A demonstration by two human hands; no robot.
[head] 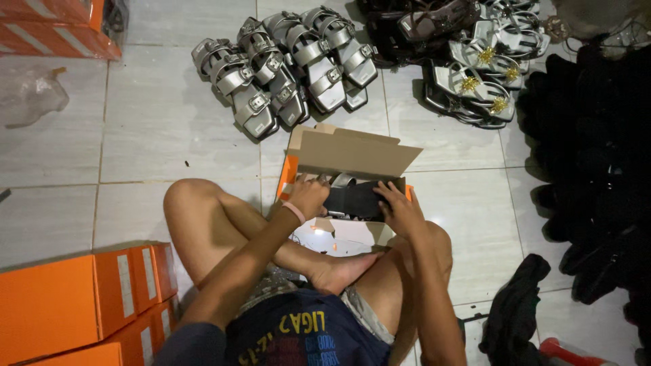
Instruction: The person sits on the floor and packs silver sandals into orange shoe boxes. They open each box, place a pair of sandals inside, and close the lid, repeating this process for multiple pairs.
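I sit cross-legged on a tiled floor with an open orange shoe box [347, 150] in front of my knees, its brown flap raised away from me. Inside lies a dark sandal [354, 198] with a silver strap showing above it. My left hand [308, 194] rests on the box's left inner edge, fingers curled at the sandal; a pink band is on that wrist. My right hand [399, 207] presses on the sandal's right end inside the box.
Several silver buckled sandals [285, 68] lie in a row beyond the box. Silver sandals with gold bows [485, 81] lie at the far right. Orange boxes [81, 298] are stacked at my left. Dark cloth and shoes [597, 169] pile up on the right.
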